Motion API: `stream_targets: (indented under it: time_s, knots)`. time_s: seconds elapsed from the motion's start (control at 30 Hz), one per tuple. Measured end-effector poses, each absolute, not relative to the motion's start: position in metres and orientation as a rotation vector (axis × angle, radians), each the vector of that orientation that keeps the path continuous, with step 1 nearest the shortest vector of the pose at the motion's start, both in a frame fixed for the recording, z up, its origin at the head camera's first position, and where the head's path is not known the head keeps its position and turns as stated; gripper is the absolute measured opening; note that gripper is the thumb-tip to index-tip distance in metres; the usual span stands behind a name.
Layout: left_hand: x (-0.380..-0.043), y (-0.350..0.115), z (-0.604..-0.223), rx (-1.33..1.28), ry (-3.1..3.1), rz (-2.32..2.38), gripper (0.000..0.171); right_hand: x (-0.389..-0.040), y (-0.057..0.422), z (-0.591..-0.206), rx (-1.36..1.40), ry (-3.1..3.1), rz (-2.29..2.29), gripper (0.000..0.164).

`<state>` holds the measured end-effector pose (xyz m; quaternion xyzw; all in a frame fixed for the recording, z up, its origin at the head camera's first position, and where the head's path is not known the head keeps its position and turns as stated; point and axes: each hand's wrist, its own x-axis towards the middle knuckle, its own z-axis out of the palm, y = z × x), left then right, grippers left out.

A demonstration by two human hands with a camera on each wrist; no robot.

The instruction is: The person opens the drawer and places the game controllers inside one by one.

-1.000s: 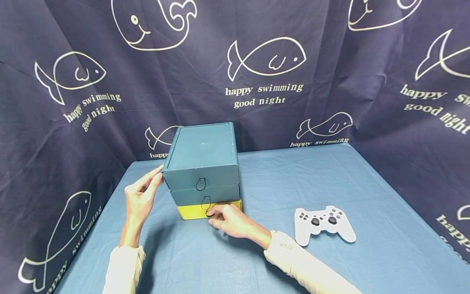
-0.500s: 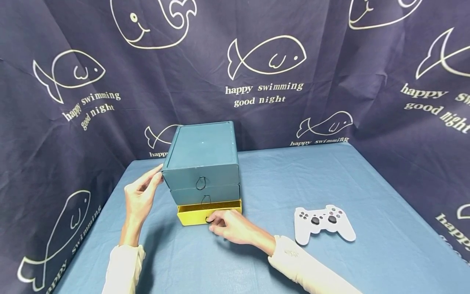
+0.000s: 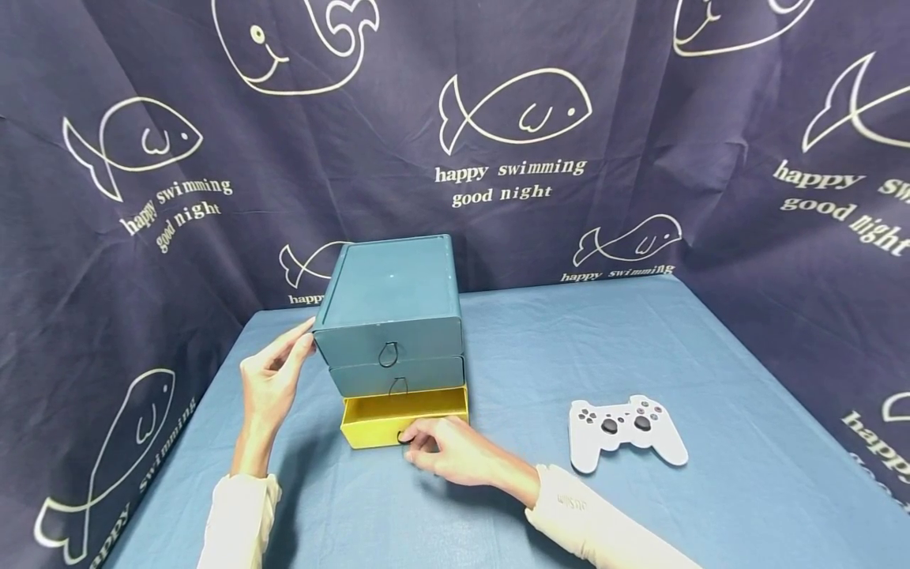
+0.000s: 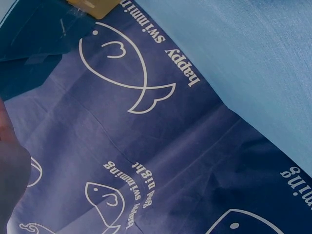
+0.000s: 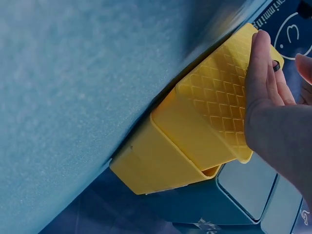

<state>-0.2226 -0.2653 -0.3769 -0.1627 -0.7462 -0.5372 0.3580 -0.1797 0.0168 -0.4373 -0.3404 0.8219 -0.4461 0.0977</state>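
A small drawer cabinet (image 3: 391,280) stands at the back left of the table, with two teal drawers above a yellow one. My right hand (image 3: 451,450) holds the black loop pull (image 3: 403,436) of the yellow drawer (image 3: 373,432), fingertips bent at the loop. This drawer stands part way out, and its yellow inside shows. In the right wrist view, its diamond-patterned front (image 5: 214,97) faces my palm. My left hand (image 3: 268,387) touches the upper left front corner of the cabinet with thumb and fingers fairly straight. Most of that hand is out of the left wrist view.
To the right on the blue tablecloth (image 3: 540,348) lies a white game controller (image 3: 626,433). Dark blue fabric (image 3: 512,229) with white fish drawings hangs behind the table and along both sides. The two teal drawers (image 3: 426,375) are closed, each with a thin loop pull.
The yellow drawer has slid from closed to part way out, toward me, with my right hand on its loop. My left hand stays at the cabinet's corner.
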Motion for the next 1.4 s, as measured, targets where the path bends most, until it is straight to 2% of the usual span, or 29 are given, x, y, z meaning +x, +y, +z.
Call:
stream_targets:
  time_s: [1.4]
  knots:
    - [-0.222, -0.264, -0.376, -0.414, -1.931, -1.397, 0.030, -0.133, 0.028, -0.433, -1.253, 2.359, -1.215, 0.022]
